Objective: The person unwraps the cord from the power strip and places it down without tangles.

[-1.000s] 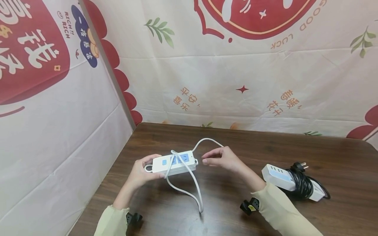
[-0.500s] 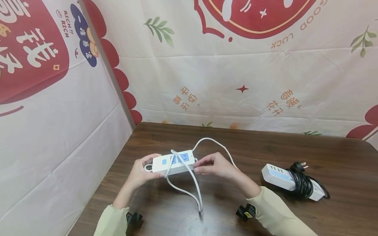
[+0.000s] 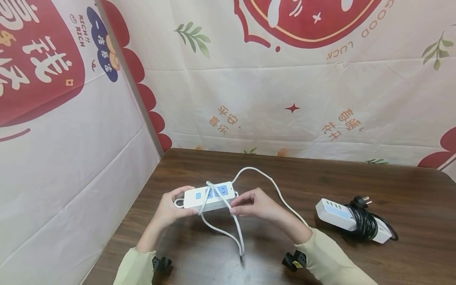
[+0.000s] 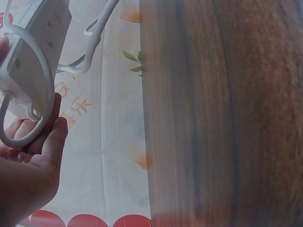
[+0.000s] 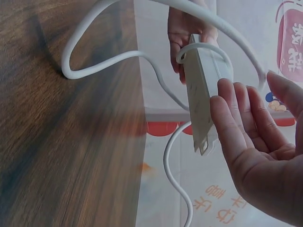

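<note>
A white power strip with blue socket panels is held up over the table by my left hand, thumb on its near side and fingers on its far side. Its white cord crosses over the top and hangs in a long loop at the front. A small cord loop shows at the strip's left end in the left wrist view. My right hand is at the strip's right end. In the right wrist view its fingers are nearly straight beside the casing, and the thumb is apart from them, close to the cord.
On the right of the brown wooden table lies a second white power strip, wrapped in a black cord with its plug on top. Printed cloths hang behind and to the left.
My right hand has moved left and slightly nearer to the body, from apart from the strip to its right end, with the thumb now at the cord. The left hand and strip have stayed put.
</note>
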### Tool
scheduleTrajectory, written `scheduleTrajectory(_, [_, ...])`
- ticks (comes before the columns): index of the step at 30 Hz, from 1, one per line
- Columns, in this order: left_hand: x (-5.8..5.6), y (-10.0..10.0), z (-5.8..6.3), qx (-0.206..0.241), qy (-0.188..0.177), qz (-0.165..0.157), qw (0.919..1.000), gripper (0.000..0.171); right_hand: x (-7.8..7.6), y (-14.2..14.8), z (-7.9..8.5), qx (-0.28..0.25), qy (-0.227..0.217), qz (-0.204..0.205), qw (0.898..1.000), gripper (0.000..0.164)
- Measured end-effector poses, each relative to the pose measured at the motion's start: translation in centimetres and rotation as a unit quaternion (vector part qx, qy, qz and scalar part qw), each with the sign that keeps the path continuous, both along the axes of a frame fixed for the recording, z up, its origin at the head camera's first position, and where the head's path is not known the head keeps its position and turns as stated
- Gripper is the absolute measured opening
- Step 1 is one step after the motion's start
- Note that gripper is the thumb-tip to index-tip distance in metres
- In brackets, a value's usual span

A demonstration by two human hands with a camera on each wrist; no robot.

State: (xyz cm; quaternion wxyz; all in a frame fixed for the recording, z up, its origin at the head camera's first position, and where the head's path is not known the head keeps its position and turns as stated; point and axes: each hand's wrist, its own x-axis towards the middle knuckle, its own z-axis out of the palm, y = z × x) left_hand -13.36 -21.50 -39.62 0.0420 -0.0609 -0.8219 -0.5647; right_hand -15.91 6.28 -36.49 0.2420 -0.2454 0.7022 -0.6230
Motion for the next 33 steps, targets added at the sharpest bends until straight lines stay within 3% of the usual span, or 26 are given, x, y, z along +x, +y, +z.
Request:
scheduleTrajectory(8, [0.1,0.0,0.0,0.003,-0.004,0.004,1.0,0.058,0.4,-0.4,0.3,0.018,0.033,0.015,0.999,0.027])
scheduleTrajectory(14, [0.0,-0.1,-0.2,-0.003,-0.002,0.004,1.0,0.056,0.2,-0.2,0.6,0.008,0.001,0.002,1.0,0.028])
scheduleTrajectory(33, [0.3,-0.8,-0.3,-0.004,0.007,0.011,0.9999,0.058,-2.5,1.9,0.6,0.001,-0.029,-0.043,0.999,0.037])
